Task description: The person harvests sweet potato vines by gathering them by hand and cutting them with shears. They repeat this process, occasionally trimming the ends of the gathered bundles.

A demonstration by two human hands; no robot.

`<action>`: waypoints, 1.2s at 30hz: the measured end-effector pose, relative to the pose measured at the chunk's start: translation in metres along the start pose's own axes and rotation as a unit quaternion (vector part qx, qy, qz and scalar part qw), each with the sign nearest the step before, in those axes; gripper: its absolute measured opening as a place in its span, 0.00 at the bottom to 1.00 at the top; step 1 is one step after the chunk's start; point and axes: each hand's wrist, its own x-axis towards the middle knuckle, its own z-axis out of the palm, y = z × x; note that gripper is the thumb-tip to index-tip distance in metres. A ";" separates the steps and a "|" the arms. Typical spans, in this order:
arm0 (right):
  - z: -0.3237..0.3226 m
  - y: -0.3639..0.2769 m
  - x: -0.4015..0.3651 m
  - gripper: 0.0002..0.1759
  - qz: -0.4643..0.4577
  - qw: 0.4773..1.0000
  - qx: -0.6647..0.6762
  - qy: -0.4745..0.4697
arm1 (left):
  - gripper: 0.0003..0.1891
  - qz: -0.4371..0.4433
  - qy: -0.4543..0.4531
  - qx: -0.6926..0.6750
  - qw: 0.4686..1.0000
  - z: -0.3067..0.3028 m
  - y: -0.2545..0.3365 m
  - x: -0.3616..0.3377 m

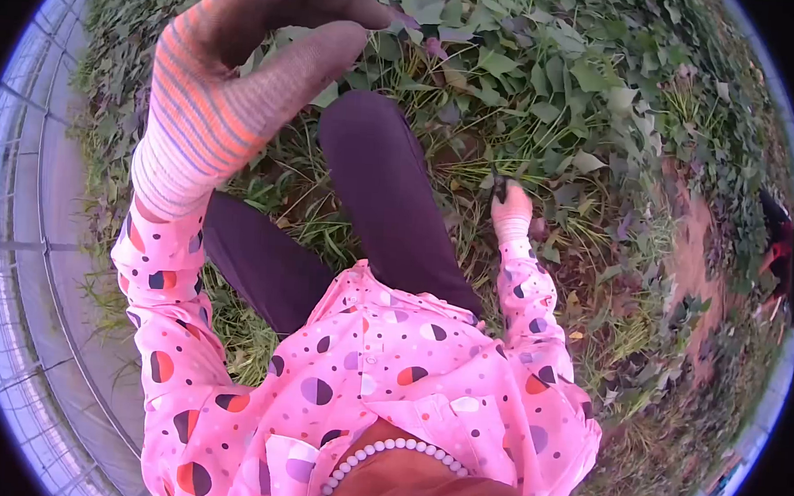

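My left hand (267,79) is raised close to the camera at the upper left, in a striped orange-and-white knit glove with dark, soiled fingers. Its thumb and fingers curve apart, and I see nothing between them; the top edge cuts off part of the hand. Down among the plants, beyond my right knee, my right hand (512,209) wears a similar glove with a dark front. Its fingers are curled closed at the base of some thin green grass stems (459,169). What lies inside that grip is too small to make out.
Broad-leaved green vines (550,76) cover the ground ahead, mixed with grass. My bent knees (375,148) are between my hands. A strip of bare soil (697,255) runs at the right. Along the left stands a framed, sheet-covered wall (30,229). A dark-and-red shape (778,250) is at the far right.
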 end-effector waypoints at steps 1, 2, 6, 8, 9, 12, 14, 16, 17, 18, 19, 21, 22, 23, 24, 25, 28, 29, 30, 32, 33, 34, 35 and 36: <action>-0.009 -0.007 0.018 0.13 -0.046 0.998 -0.008 0.051 | 0.19 -0.079 -0.054 -0.024 0.995 0.009 -0.017 0.007; -0.018 -0.010 0.032 0.14 -0.085 0.994 -0.010 0.068 | 0.18 -0.103 -0.098 -0.024 0.990 0.024 -0.040 0.016; 0.015 0.023 0.077 0.16 0.033 0.972 -0.145 -0.180 | 0.17 -0.136 -0.260 0.031 0.955 0.110 -0.140 0.038; 0.025 0.027 0.061 0.19 0.094 0.915 -0.192 -0.341 | 0.18 -0.135 -0.322 0.146 0.925 0.158 -0.175 0.047; 0.037 0.024 0.035 0.21 0.113 0.907 -0.163 -0.371 | 0.19 -0.155 -0.348 0.205 0.902 0.181 -0.182 0.049; 0.120 0.055 -0.072 0.28 0.223 0.917 -0.022 -0.329 | 0.15 -0.171 -0.471 0.373 0.781 0.242 -0.208 0.048; 0.157 0.059 -0.130 0.32 0.287 0.903 0.123 -0.295 | 0.15 -0.154 -0.513 0.388 0.750 0.269 -0.222 0.034; 0.142 0.041 -0.133 0.29 0.306 0.916 0.121 -0.229 | 0.14 -0.166 -0.533 0.381 0.737 0.274 -0.226 0.019; 0.129 0.033 -0.128 0.27 0.316 0.916 0.128 -0.210 | 0.15 -0.156 -0.544 0.377 0.733 0.279 -0.238 0.006; 0.115 0.030 -0.119 0.22 0.284 0.940 0.119 -0.144 | 0.15 -0.165 -0.578 0.372 0.707 0.287 -0.253 -0.005; 0.100 0.030 -0.104 0.18 0.238 0.961 0.115 -0.081 | 0.16 -0.171 -0.609 0.369 0.681 0.297 -0.272 -0.014; 0.066 0.029 -0.065 0.20 0.162 0.985 0.066 0.000 | 0.17 -0.183 -0.632 0.356 0.664 0.319 -0.317 -0.041; 0.056 0.029 -0.045 0.20 0.152 0.987 0.059 -0.004 | 0.17 -0.199 -0.634 0.353 0.658 0.319 -0.319 -0.043; 0.039 0.022 -0.023 0.22 0.173 0.977 0.104 -0.064 | 0.17 -0.215 -0.634 0.351 0.654 0.317 -0.320 -0.042; 0.034 0.016 0.001 0.26 0.188 0.971 0.076 -0.126 | 0.17 -0.216 -0.634 0.352 0.654 0.313 -0.323 -0.040; 0.027 0.006 0.020 0.29 0.185 0.960 0.087 -0.190 | 0.17 -0.235 -0.644 0.345 0.642 0.310 -0.325 -0.039; 0.102 0.027 0.073 0.40 0.191 0.933 0.116 -0.283 | 0.17 -0.254 -0.646 0.333 0.639 0.303 -0.330 -0.041; 0.134 0.041 0.088 0.40 0.191 0.932 0.118 -0.284 | 0.17 -0.253 -0.637 0.330 0.649 0.301 -0.332 -0.041; 0.167 0.060 0.100 0.41 0.177 0.946 0.103 -0.250 | 0.17 -0.254 -0.638 0.330 0.648 0.300 -0.334 -0.039; 0.178 0.084 0.117 0.40 0.291 0.898 0.264 -0.196 | 0.20 -0.268 -0.580 0.313 0.702 0.298 -0.341 -0.038; 0.169 0.089 0.122 0.38 0.404 0.793 0.425 -0.166 | 0.22 -0.275 -0.550 0.303 0.728 0.297 -0.345 -0.039; 0.129 0.071 0.114 0.33 0.436 0.748 0.480 -0.140 | 0.25 -0.332 -0.536 0.265 0.729 0.288 -0.326 -0.026; 0.131 0.078 0.117 0.33 0.450 0.780 0.396 -0.178 | 0.25 -0.332 -0.536 0.264 0.730 0.288 -0.332 -0.027; 0.126 0.071 0.114 0.32 0.453 0.777 0.404 -0.169 | 0.25 -0.343 -0.489 0.263 0.758 0.290 -0.344 -0.028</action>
